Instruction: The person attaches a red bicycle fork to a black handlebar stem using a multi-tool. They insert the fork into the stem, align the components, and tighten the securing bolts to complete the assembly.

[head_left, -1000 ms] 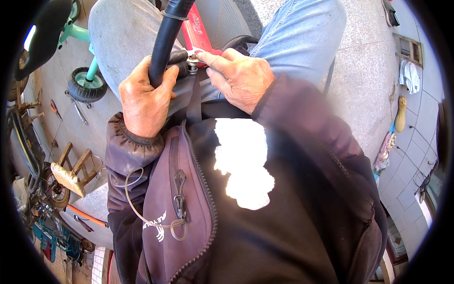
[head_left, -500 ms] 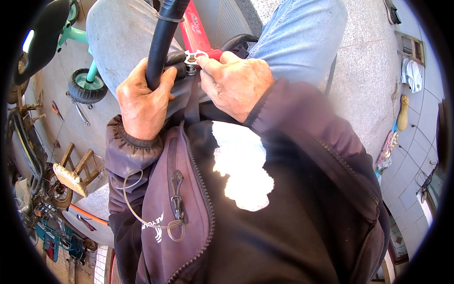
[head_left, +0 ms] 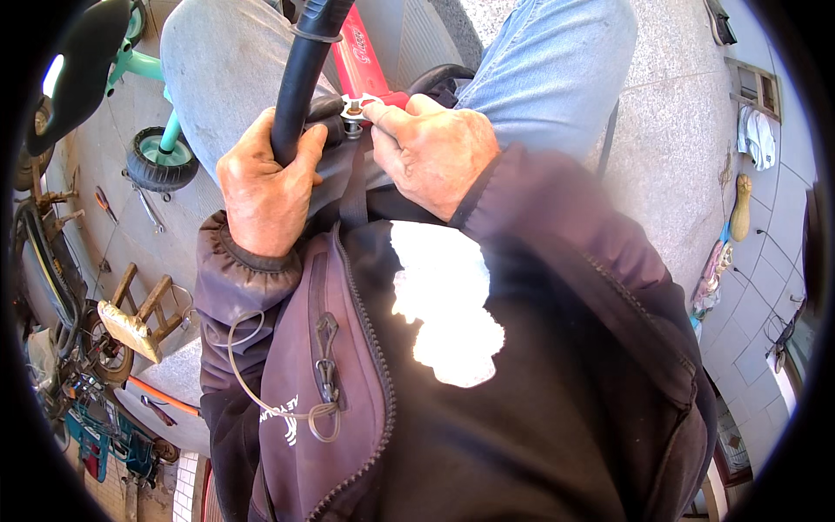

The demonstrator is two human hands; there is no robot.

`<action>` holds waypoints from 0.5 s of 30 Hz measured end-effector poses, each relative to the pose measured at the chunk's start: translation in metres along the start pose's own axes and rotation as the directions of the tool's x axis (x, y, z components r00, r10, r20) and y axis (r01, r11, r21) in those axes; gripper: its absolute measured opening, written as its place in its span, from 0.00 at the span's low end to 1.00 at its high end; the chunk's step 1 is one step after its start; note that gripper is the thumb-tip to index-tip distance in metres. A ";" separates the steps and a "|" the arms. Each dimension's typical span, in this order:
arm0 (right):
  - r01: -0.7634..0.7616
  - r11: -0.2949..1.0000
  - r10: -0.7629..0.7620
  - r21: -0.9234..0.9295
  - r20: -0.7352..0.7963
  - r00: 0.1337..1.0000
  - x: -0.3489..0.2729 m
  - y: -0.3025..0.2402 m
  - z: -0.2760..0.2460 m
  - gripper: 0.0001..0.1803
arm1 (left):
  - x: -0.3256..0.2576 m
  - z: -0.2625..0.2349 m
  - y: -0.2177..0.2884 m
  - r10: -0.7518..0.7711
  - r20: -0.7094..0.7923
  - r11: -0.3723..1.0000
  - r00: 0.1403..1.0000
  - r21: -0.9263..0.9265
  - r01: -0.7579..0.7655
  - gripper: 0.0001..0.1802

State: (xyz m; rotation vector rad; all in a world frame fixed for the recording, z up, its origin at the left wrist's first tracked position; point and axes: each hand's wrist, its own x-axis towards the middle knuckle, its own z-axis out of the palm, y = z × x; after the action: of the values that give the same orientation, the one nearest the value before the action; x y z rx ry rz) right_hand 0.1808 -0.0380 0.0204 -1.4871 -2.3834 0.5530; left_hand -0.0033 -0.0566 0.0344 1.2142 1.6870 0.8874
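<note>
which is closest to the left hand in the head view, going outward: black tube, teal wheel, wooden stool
1. black tube: gripped in the left hand.
2. teal wheel: on the floor just to its left.
3. wooden stool: lower left, farthest.

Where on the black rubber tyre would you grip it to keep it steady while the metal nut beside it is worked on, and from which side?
Probably grip the black tyre on its round section just beside the metal nut, wrapping from the left as the left hand does. The tube is narrow enough for fingers to close around, and this leaves the nut free for the right hand.
</note>
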 end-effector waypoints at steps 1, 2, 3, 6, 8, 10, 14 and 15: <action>0.008 1.000 -0.008 0.004 -0.001 1.000 0.000 0.001 0.000 0.17 | 0.000 0.000 0.000 0.003 0.000 1.000 1.000 -0.003 -0.003 0.10; 0.038 0.999 -0.037 0.007 -0.018 0.999 0.000 0.003 0.004 0.16 | -0.001 0.000 0.000 0.005 -0.001 1.000 1.000 -0.005 -0.005 0.10; 0.067 0.998 -0.067 0.010 -0.036 0.997 -0.001 0.007 0.009 0.16 | -0.001 0.000 0.000 0.008 -0.003 1.000 1.000 -0.007 -0.008 0.10; 0.049 0.997 -0.045 0.062 -0.059 0.997 -0.002 0.007 0.007 0.15 | -0.001 0.001 0.000 0.006 -0.004 1.000 1.000 0.007 -0.006 0.10; 0.036 0.994 -0.027 0.107 -0.080 0.996 -0.001 0.007 0.007 0.13 | -0.001 0.002 0.001 0.002 0.000 1.000 1.000 -0.006 -0.002 0.10; 0.057 0.987 -0.040 0.147 -0.121 0.992 0.000 0.012 0.012 0.10 | -0.001 0.002 0.001 -0.005 0.015 1.000 1.000 0.008 0.005 0.12; 0.083 0.973 -0.062 0.215 -0.100 0.993 -0.001 0.021 0.018 0.13 | -0.001 0.001 0.001 -0.011 0.035 0.999 0.999 0.035 0.010 0.17; 0.097 0.964 -0.073 0.248 -0.107 0.992 -0.001 0.025 0.020 0.14 | -0.002 0.001 0.001 -0.009 0.031 1.000 0.999 0.028 0.008 0.17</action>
State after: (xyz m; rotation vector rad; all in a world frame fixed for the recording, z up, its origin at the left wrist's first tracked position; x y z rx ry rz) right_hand 0.1929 -0.0327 -0.0091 -1.2663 -2.1961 0.7171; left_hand -0.0017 -0.0578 0.0350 1.2323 1.6831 0.8385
